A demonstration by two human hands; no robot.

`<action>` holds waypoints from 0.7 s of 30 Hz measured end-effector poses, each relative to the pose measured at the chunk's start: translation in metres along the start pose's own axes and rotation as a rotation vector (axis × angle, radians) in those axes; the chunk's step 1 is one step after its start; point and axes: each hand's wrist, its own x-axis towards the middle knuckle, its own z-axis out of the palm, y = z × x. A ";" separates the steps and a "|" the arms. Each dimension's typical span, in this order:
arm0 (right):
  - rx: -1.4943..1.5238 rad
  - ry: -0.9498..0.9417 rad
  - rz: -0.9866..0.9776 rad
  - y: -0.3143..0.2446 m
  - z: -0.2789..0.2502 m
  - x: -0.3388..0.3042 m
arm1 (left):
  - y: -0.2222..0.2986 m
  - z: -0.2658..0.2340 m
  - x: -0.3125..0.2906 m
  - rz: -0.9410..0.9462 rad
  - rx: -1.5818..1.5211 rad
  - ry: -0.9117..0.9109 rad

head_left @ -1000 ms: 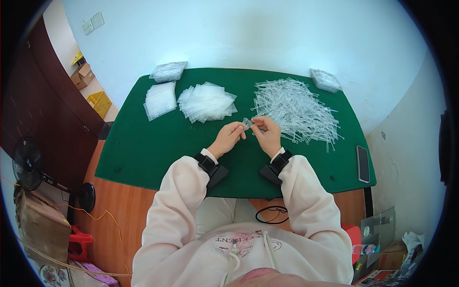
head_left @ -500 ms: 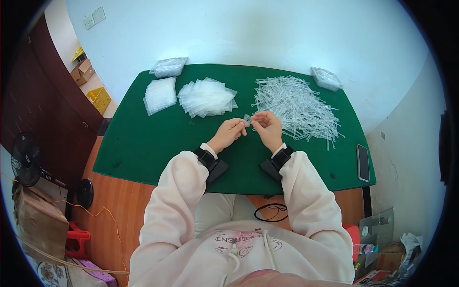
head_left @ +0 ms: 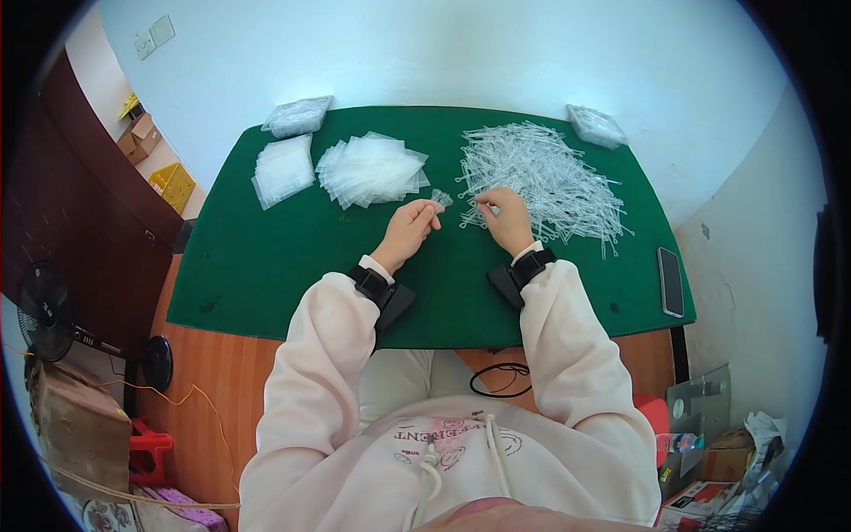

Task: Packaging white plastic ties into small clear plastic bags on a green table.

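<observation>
Between the thumb and fingers of my left hand (head_left: 410,232) is a small bunch of clear plastic sticks (head_left: 441,199), its ends sticking out past the fingertips. My right hand (head_left: 506,220) is at the near left edge of a large heap of thin clear plastic sticks with looped ends (head_left: 545,182). Its thumb and fingers are pinched together; anything between them is too small to make out. Beyond my left hand lies a fanned-out pile of clear plastic bags (head_left: 372,170). A neater stack of clear bags (head_left: 284,171) is farther left.
The green-covered table (head_left: 257,288) carries a packed bundle (head_left: 297,116) at the back left and another clear packet (head_left: 596,127) at the back right. A phone (head_left: 670,282) lies by the right edge. A black fan (head_left: 46,310) stands left of the table.
My hands have drawn apart: the right moved rightward to the edge of the heap, while the left keeps the small bunch. The whole view has shifted slightly.
</observation>
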 end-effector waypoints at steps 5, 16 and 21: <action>-0.065 -0.098 -0.153 -0.003 0.006 0.000 | 0.000 -0.002 0.003 0.014 0.014 0.026; -0.220 -0.127 -0.321 -0.001 0.008 -0.008 | -0.012 0.004 0.004 0.203 0.196 0.089; -0.223 -0.174 -0.350 -0.022 0.002 -0.003 | -0.007 -0.003 -0.001 0.205 0.183 0.134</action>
